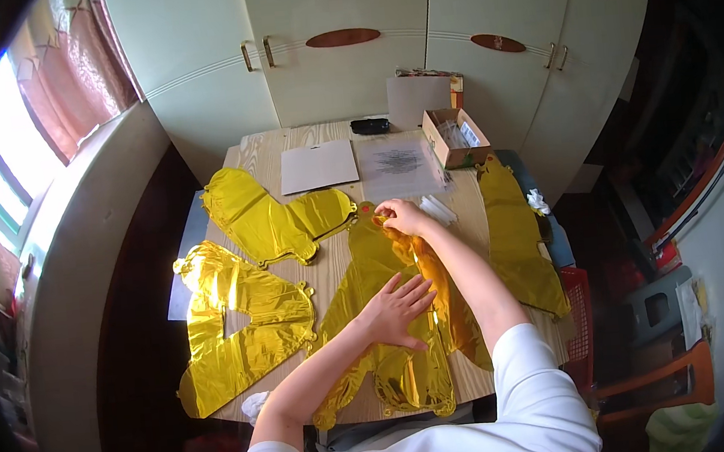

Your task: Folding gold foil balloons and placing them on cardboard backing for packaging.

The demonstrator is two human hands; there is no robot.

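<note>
Several flat gold foil balloons lie on a wooden table. The middle foil balloon (366, 269) is spread out in front of me, its right side creased and glowing orange. My left hand (394, 311) rests flat on it with the fingers spread, holding nothing. Farther up, my right hand (404, 217) is closed, with its fingertips pinching the upper edge of this balloon. To the left are a bent-shaped foil balloon (271, 217) and, nearer me, a letter-like foil balloon (253, 313) with a slot in it. Another foil balloon (515, 247) lies along the right edge.
Toward the back of the table (246, 157) lie a white card (319, 167), a printed sheet (396, 169) and a black case (370, 126). An open cardboard box (458, 157) holds small packets. White sticks (438, 210) lie beyond my right arm. A red basket (578, 310) stands at right.
</note>
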